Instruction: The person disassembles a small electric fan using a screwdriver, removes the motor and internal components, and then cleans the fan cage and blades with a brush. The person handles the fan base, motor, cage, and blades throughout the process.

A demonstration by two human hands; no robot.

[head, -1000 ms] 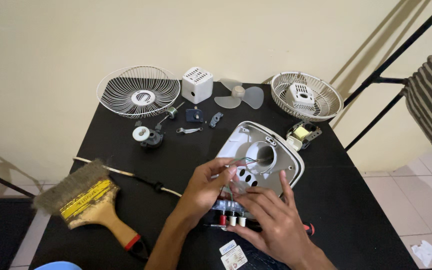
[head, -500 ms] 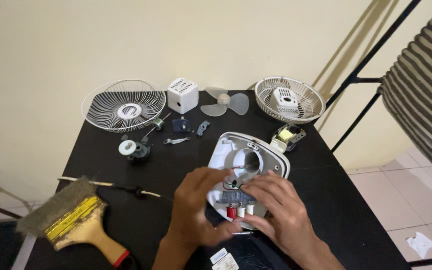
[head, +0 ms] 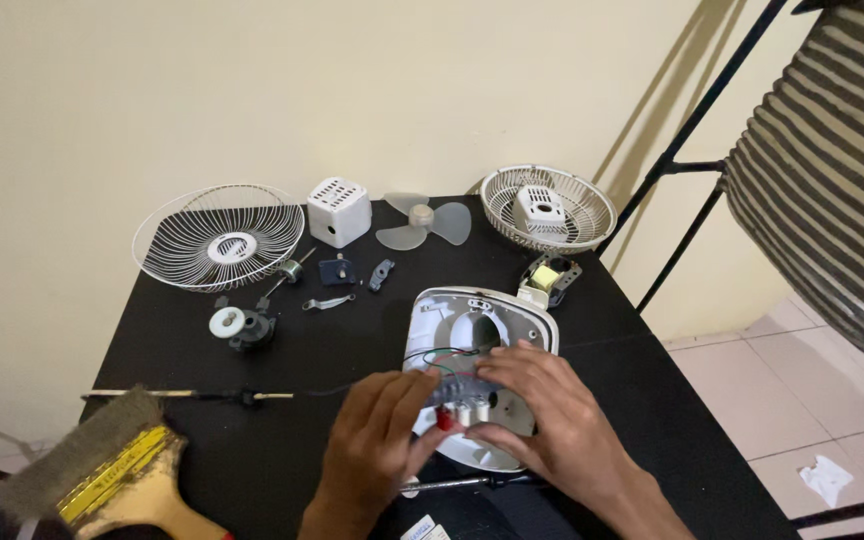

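Cream wall (head: 252,90); black table (head: 642,390); pale tiled floor (head: 782,400).

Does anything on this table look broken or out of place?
Nothing looks broken. A small fan lies in parts: two wire grilles, blade, motor cover. Both hands hold a button switch block over the white base.

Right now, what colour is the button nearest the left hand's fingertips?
Red, on the switch block by the left hand; head view shows it.

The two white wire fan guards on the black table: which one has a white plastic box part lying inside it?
The bowl-shaped guard at the right rear; the flatter left guard holds only its round centre disc.
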